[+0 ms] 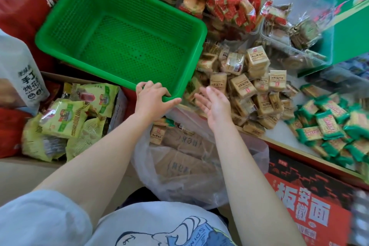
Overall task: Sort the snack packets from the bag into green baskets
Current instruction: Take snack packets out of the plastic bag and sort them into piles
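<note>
Because the green basket must sit steady and within reach of the bag, I grip its near rim with my left hand, fingers curled over the edge and thumb along the outside. The basket is tilted, its far end raised over the red packaging behind it, and its perforated floor holds no packets that I can see. My right hand hovers just beside the basket's near corner, palm turned inward, fingers straight and spread, holding nothing; I judge it positioned to reach for packets.

The clear plastic bag lies directly below both forearms, mouth open toward the basket. It contains tan snack packets, stacked loosely. A heap of matching tan packets rests on the surface to the right of the basket, touching its side. Further right lie green-wrapped packets. A cardboard box at left holds yellow-green packets. Red-wrapped snacks are piled behind the basket.
</note>
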{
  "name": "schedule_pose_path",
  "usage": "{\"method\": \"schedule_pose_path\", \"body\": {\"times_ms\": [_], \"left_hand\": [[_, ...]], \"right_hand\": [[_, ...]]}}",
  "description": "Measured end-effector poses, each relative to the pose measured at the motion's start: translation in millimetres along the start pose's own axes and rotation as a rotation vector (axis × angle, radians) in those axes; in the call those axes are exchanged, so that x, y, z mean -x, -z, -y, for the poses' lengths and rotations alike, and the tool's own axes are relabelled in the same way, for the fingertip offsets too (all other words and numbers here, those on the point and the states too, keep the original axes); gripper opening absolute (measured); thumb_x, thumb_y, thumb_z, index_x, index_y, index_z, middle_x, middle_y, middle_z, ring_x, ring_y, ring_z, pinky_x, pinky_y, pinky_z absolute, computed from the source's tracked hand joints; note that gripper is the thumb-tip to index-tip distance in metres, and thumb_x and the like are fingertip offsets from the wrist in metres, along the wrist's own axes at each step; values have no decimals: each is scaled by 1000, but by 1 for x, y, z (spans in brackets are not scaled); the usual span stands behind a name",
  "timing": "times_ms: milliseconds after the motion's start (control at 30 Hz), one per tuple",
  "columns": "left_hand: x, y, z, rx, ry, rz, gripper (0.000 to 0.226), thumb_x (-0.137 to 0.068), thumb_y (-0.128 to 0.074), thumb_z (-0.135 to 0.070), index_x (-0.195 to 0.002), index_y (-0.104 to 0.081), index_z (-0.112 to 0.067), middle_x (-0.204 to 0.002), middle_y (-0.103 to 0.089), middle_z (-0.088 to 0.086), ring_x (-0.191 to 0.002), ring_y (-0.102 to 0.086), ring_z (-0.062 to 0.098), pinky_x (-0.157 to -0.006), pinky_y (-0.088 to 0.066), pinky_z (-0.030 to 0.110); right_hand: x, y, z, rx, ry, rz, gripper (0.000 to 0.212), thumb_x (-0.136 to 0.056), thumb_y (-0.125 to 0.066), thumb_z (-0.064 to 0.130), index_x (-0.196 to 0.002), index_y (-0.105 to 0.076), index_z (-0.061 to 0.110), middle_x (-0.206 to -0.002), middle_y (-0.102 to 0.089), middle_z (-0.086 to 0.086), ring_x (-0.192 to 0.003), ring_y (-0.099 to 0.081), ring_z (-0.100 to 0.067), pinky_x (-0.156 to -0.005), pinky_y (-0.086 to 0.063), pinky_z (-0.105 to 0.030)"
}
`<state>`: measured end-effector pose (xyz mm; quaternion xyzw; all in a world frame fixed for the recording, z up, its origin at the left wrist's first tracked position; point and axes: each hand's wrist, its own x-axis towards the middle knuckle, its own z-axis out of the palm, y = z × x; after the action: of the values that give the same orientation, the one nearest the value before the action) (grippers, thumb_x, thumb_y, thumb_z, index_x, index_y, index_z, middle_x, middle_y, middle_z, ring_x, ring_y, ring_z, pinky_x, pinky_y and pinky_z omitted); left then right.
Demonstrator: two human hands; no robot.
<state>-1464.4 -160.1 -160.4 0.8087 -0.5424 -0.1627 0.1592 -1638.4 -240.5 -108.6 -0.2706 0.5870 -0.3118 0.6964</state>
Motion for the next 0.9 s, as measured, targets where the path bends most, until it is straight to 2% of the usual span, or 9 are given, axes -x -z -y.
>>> {"method": "schedule_pose_path", "body": {"times_ms": [100,200,333,433,567,700,767,833,900], "left_hand": [[1,0,0,-4,-1,-9,80,-78,-27,-85,-97,-75,-24,-96,-60,-7,-107,-49,22,-107,-23,45],[2,-3,2,-2,-5,-26,80,-78,-27,-84,-97,-75,-23,-91,-50,-12,-106,-48,22,-108,-24,45],[0,-8,4,0,-12,-52,74,-82,-33,-81,-94,-75,-22,-86,-46,-13,-100,-48,21,-106,-30,48],[0,-11,6,14,-10,-83,71,-82,-36,-80,-92,-75,-21,-85,-48,-12,-100,-50,22,-106,-29,48],[2,-15,9,-3,-2,-69,69,-81,-39,-81,-93,-75,-23,-88,-49,-12,-102,-49,22,-106,-27,46],[6,-16,14,13,25,-63,73,-76,-39,-85,-96,-76,-24,-90,-49,-11,-105,-49,22,-106,-24,45],[10,-16,18,30,43,-47,78,-71,-39,-87,-98,-77,-24,-90,-49,-10,-106,-49,23,-104,-23,43],[15,-17,21,55,45,-41,79,-69,-41,-87,-99,-78,-23,-90,-51,-8,-105,-49,25,-100,-24,44],[18,-18,21,87,40,-58,75,-71,-47,-84,-98,-79,-21,-90,-55,-5,-103,-50,27,-95,-24,43]], "right_hand": [[18,19,-51,127,-104,15,24,-101,-60,19,-121,-58,7,-104,-76,-9,-85,-76,-23,-77,-62,-36],[15,29,-112,254,-301,28,21,-100,-62,22,-116,-61,8,-101,-76,-11,-88,-75,-27,-80,-61,-37],[-14,18,-178,358,-490,50,27,-97,-65,29,-119,-60,14,-119,-68,-8,-106,-67,-27,-87,-59,-37],[-30,7,-210,395,-495,96,15,-98,-62,27,-112,-58,21,-122,-64,-5,-113,-61,-24,-91,-57,-38],[-47,2,-234,489,-371,97,26,-94,-67,19,-118,-70,12,-111,-70,-9,-88,-63,-18,-68,-52,-27],[-50,2,-236,548,-324,58,26,-87,-75,14,-112,-73,8,-114,-72,-11,-105,-67,-26,-98,-54,-41],[-44,5,-230,568,-331,68,13,-86,-77,18,-97,-72,15,-101,-72,-6,-94,-66,-22,-89,-56,-37],[-34,10,-224,570,-344,66,13,-87,-77,21,-86,-65,17,-85,-67,-2,-76,-59,-16,-65,-50,-28],[-24,17,-217,517,-382,60,15,-89,-74,20,-91,-61,13,-88,-68,-5,-70,-59,-16,-55,-47,-24]]}}
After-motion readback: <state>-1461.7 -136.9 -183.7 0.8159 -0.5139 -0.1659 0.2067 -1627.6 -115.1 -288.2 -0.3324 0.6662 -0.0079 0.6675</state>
